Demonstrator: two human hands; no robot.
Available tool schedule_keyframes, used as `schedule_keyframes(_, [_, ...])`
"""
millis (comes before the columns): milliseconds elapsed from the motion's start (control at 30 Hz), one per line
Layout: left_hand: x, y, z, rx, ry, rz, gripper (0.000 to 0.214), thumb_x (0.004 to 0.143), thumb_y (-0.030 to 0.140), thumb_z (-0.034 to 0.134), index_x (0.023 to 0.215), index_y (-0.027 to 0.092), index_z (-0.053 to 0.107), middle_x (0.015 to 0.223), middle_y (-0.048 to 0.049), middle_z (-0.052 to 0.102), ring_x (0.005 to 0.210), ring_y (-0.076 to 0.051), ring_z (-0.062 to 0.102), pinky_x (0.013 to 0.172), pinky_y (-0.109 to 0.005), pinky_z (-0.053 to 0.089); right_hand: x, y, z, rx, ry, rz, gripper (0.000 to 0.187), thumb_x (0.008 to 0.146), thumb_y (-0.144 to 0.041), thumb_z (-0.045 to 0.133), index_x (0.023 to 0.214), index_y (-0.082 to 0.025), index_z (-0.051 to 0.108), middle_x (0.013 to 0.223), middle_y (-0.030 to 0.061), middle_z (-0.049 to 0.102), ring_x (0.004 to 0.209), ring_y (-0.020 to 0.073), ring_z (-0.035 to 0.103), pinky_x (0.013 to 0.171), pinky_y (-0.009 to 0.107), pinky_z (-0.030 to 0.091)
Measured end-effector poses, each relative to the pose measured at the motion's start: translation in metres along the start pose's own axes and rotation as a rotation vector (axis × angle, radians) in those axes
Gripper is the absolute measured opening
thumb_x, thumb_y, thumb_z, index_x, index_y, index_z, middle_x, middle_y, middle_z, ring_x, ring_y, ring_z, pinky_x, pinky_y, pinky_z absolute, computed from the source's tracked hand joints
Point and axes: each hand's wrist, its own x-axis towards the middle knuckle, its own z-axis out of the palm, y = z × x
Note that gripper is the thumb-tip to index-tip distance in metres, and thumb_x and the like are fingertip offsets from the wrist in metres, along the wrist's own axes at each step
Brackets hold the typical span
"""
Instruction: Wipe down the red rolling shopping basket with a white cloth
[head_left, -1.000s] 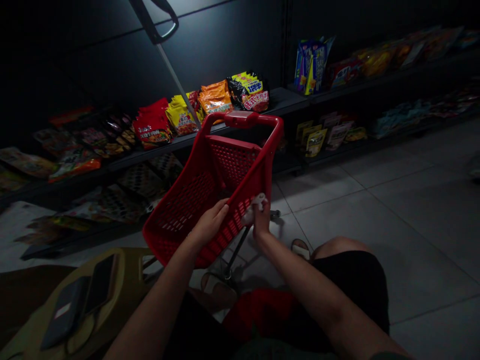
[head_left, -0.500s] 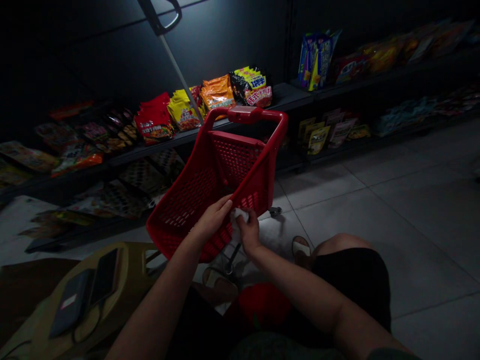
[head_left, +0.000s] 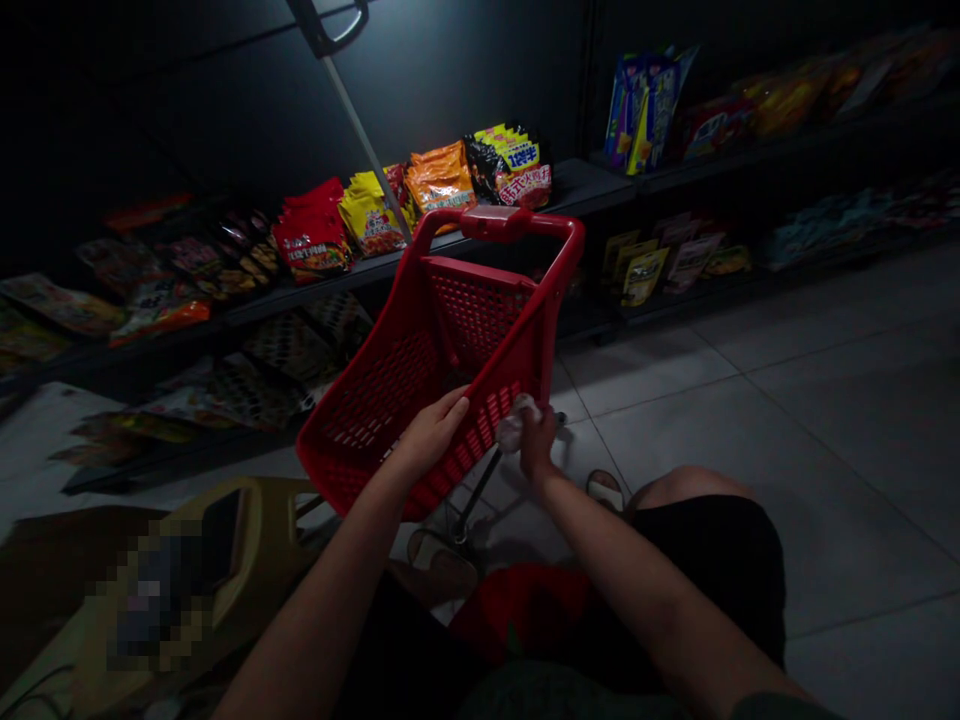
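Observation:
A red plastic shopping cart (head_left: 390,370) with perforated walls stands in front of me, its handle toward the shelves. My left hand (head_left: 439,428) is closed over the top rim of the cart's near side, fingers on the inside. Against the outside of that same side, further right, my right hand (head_left: 538,432) is closed on a crumpled white cloth (head_left: 514,425). The cloth lies at the perforated wall; whether it presses on it is hard to tell in the dim light.
Snack packets (head_left: 439,180) line the dark shelves behind the cart. At the lower left a yellowish stool (head_left: 262,560) bears a phone and a blurred-out item. A pole with a black handle (head_left: 326,35) leans at the shelf. My sandalled feet are below the cart on pale floor tiles (head_left: 675,390).
My right hand has moved right along the cart's outer side with the white cloth, away from my left hand. The left hand keeps its hold on the rim.

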Motion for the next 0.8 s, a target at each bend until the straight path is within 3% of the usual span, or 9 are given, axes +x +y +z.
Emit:
schedule_keyframes(100, [0.000, 0.001, 0.000, 0.007, 0.005, -0.003, 0.053, 0.098, 0.052, 0.043, 0.137, 0.019, 0.061, 0.140, -0.0057, 0.064, 0.133, -0.022, 0.056, 0.118, -0.036, 0.038, 0.006, 0.007, -0.005, 0.017, 0.015, 0.023, 0.042, 0.082, -0.044, 0.053, 0.117, -0.020, 0.056, 0.105, 0.0049, 0.067, 0.090, 0.0185, 0.062, 0.080, 0.031, 0.051])
schedule_keyframes(167, [0.000, 0.001, 0.000, 0.006, 0.007, -0.003, 0.054, 0.098, 0.052, 0.044, 0.137, 0.019, 0.060, 0.141, -0.0056, 0.063, 0.133, -0.021, 0.056, 0.117, -0.036, 0.039, -0.034, 0.027, -0.003, 0.025, -0.085, 0.060, 0.039, 0.078, -0.042, 0.060, 0.110, -0.020, 0.059, 0.101, 0.0044, 0.069, 0.089, 0.0196, 0.064, 0.080, 0.032, 0.052])
schedule_keyframes(233, [0.000, 0.001, -0.001, 0.001, -0.002, -0.004, 0.054, 0.098, 0.052, 0.044, 0.138, 0.020, 0.060, 0.141, -0.0054, 0.063, 0.133, -0.021, 0.056, 0.116, -0.035, 0.039, -0.087, 0.051, 0.002, 0.045, -0.318, 0.145, 0.037, 0.076, -0.040, 0.065, 0.108, -0.023, 0.060, 0.107, 0.0031, 0.070, 0.096, 0.0198, 0.064, 0.086, 0.033, 0.051])
schedule_keyframes(333, [-0.002, 0.000, -0.004, 0.007, -0.003, -0.018, 0.055, 0.098, 0.054, 0.044, 0.138, 0.020, 0.060, 0.141, -0.0052, 0.063, 0.133, -0.021, 0.056, 0.116, -0.035, 0.039, -0.136, 0.073, 0.009, 0.033, -0.425, 0.233, 0.034, 0.067, -0.034, 0.072, 0.097, -0.022, 0.063, 0.091, 0.0011, 0.072, 0.082, 0.0210, 0.066, 0.076, 0.033, 0.053])
schedule_keyframes(433, [-0.003, -0.001, -0.006, 0.027, 0.000, -0.017, 0.054, 0.098, 0.053, 0.043, 0.137, 0.021, 0.061, 0.140, -0.0047, 0.064, 0.133, -0.022, 0.056, 0.117, -0.035, 0.039, -0.110, 0.059, 0.010, 0.057, -0.373, 0.253, 0.032, 0.071, -0.036, 0.068, 0.100, -0.023, 0.060, 0.089, -0.0004, 0.071, 0.078, 0.0189, 0.065, 0.071, 0.030, 0.053])
schedule_keyframes(567, [-0.003, -0.001, -0.004, 0.019, -0.001, -0.009, 0.054, 0.098, 0.053, 0.043, 0.138, 0.020, 0.060, 0.140, -0.0050, 0.064, 0.133, -0.022, 0.056, 0.117, -0.035, 0.038, -0.024, 0.014, 0.010, 0.178, 0.002, 0.153, 0.043, 0.078, -0.041, 0.059, 0.116, -0.021, 0.055, 0.102, 0.0015, 0.067, 0.086, 0.0168, 0.063, 0.077, 0.029, 0.052])
schedule_keyframes(600, [-0.002, -0.002, -0.003, 0.005, 0.002, -0.011, 0.054, 0.098, 0.053, 0.043, 0.137, 0.020, 0.060, 0.140, -0.0051, 0.064, 0.133, -0.022, 0.056, 0.117, -0.035, 0.038, -0.013, 0.006, 0.011, 0.183, 0.035, 0.139, 0.045, 0.080, -0.041, 0.056, 0.121, -0.022, 0.053, 0.105, 0.0023, 0.066, 0.088, 0.0167, 0.063, 0.079, 0.029, 0.052])
schedule_keyframes(700, [0.000, -0.002, 0.001, -0.029, 0.009, -0.016, 0.054, 0.097, 0.053, 0.044, 0.136, 0.020, 0.062, 0.140, -0.0050, 0.064, 0.132, -0.022, 0.057, 0.117, -0.035, 0.039, -0.038, 0.004, 0.015, 0.101, -0.062, 0.075, 0.044, 0.082, -0.042, 0.059, 0.121, -0.022, 0.056, 0.110, 0.0041, 0.066, 0.097, 0.0192, 0.062, 0.086, 0.032, 0.052])
schedule_keyframes(800, [0.001, -0.001, 0.000, -0.032, 0.013, -0.023, 0.055, 0.096, 0.053, 0.046, 0.135, 0.019, 0.062, 0.140, -0.0058, 0.064, 0.133, -0.022, 0.056, 0.117, -0.035, 0.038, -0.118, 0.023, 0.016, 0.002, -0.429, 0.001, 0.033, 0.079, -0.035, 0.064, 0.109, -0.023, 0.064, 0.108, 0.0033, 0.068, 0.097, 0.0198, 0.063, 0.087, 0.032, 0.052])
